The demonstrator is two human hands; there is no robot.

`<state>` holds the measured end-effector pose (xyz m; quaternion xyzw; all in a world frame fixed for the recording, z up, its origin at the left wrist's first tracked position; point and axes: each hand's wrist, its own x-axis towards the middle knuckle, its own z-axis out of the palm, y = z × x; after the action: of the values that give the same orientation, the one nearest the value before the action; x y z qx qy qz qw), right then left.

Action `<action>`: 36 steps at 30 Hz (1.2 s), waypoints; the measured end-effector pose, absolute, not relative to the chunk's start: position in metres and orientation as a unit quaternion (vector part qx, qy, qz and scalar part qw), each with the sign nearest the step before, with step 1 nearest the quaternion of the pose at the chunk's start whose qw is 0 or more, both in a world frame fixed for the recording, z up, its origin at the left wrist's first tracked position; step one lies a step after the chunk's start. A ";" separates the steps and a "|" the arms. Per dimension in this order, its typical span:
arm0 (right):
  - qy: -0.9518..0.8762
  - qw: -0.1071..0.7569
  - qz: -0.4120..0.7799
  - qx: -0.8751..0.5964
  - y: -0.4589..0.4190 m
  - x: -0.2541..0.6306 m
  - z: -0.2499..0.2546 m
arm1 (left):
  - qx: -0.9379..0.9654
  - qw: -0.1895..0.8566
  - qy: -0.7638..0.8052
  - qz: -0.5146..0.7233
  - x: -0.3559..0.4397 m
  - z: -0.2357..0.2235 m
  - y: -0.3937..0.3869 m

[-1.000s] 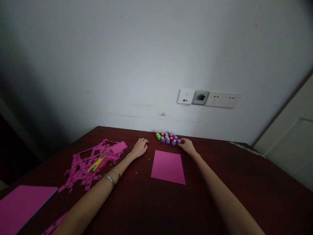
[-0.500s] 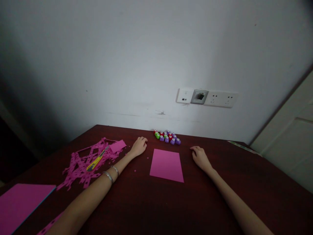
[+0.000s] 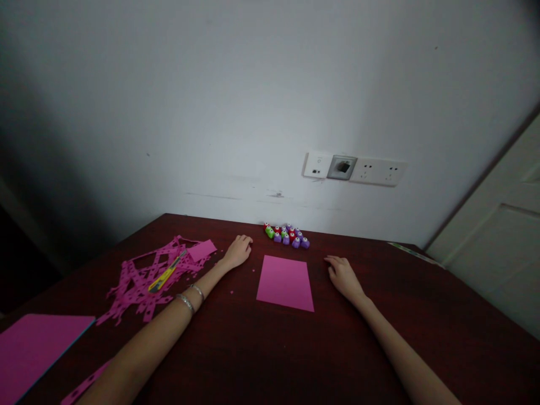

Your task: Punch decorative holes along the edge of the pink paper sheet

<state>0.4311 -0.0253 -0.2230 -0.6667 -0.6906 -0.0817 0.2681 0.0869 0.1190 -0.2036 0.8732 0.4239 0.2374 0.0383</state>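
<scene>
A square pink sheet of paper [image 3: 286,283] lies flat on the dark red table [image 3: 253,354] between my hands. To the left of it, my left hand [image 3: 238,251] rests palm down, fingers loosely bent and holding nothing. My right hand [image 3: 342,275] lies to the right of the sheet, apart from it, fingers stretched towards the paper and nothing in them. Behind the sheet stands a cluster of several small purple, green and red paper punches [image 3: 286,238].
Left of my left forearm, a yellow utility knife [image 3: 166,272] lies on tangled, punched pink paper scraps [image 3: 134,284]. A pink paper stack [image 3: 37,351] sits at the left edge. The wall with sockets [image 3: 377,171] bounds the back; a thin strip [image 3: 415,253] lies far right.
The view has shifted slightly. My right hand has slid a little towards me, while my left hand, the pink sheet and the punches have stayed in place.
</scene>
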 end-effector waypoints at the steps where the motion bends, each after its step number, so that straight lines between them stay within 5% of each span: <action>1: -0.690 0.270 -0.080 -0.666 -0.025 0.431 -0.223 | 0.873 0.042 0.425 0.237 0.087 -0.203 0.119; 36: -0.618 0.378 0.056 -0.687 0.060 0.414 -0.208 | 0.937 0.054 0.306 0.161 0.113 -0.184 0.083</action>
<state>0.4142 0.0595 -0.2077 -0.6873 -0.6177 0.0564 0.3780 0.1131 0.0826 -0.1843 0.9366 0.3064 0.1609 0.0541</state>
